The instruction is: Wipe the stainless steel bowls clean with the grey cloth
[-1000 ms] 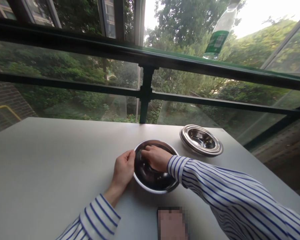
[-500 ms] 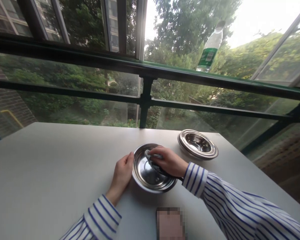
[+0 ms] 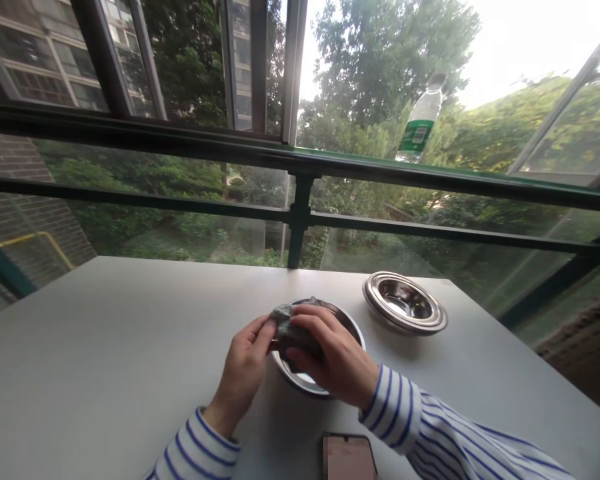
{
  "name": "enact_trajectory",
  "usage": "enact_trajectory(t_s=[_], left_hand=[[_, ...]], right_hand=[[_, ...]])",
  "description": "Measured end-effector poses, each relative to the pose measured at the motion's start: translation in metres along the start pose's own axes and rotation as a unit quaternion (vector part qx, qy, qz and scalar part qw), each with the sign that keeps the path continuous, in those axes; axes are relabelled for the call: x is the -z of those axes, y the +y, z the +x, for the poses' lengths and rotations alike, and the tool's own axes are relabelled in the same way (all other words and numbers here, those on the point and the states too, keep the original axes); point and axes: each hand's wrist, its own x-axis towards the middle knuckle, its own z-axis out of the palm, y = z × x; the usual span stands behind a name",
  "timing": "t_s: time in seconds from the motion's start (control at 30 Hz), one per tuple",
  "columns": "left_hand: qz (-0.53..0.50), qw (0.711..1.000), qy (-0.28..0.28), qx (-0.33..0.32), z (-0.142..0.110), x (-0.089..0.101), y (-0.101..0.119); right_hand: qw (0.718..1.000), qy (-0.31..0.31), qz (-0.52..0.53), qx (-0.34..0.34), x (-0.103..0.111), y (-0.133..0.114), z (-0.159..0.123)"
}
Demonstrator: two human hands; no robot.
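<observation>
A crumpled grey cloth (image 3: 297, 339) is held between my two hands, above a shiny steel bowl (image 3: 353, 325) on the white table. My left hand (image 3: 247, 360) pinches the cloth's left end with thumb and fingers. Wrapped round its right side is my right hand (image 3: 333, 350), which covers part of the cloth. Both hands and the cloth hide much of the bowl's inside; its rim shows at the right and at the bottom.
More steel bowls, stacked (image 3: 405, 303), stand at the table's back right. A phone (image 3: 349, 457) lies at the front edge of view. Behind the table (image 3: 145, 347) runs a dark green railing (image 3: 300, 213); a green-labelled plastic bottle (image 3: 420, 123) stands on its top bar.
My left hand has let go of the bowl's rim and taken hold of the cloth. My right hand has lifted the cloth from the bowl's inside toward the left hand.
</observation>
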Motion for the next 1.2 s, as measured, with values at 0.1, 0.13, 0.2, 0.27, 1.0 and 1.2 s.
enact_trajectory(t_s=[0.1,0.13,0.2,0.27,1.0,1.2], left_hand=[[-0.119,0.992,-0.014,0.045,0.001,-0.002,0.005],[-0.13,0.99,-0.024,0.052,0.001,-0.002,0.007],[-0.094,0.994,-0.024,0.048,0.002,0.001,0.009],[-0.003,0.999,0.032,0.029,0.005,0.007,0.007],[-0.038,0.983,-0.074,0.164,0.004,0.009,-0.019],[-0.037,0.987,-0.061,0.143,0.004,0.007,-0.022]], right_hand=[[0.999,-0.037,0.026,-0.011,0.001,-0.002,-0.005],[0.998,-0.039,0.037,-0.015,0.001,-0.001,-0.007],[0.998,-0.029,0.053,-0.022,0.0,0.002,-0.008],[0.998,-0.016,0.04,-0.041,0.0,0.008,-0.006],[0.964,-0.225,-0.128,-0.054,-0.013,0.043,0.029],[0.963,-0.241,-0.119,-0.034,-0.016,0.037,0.021]])
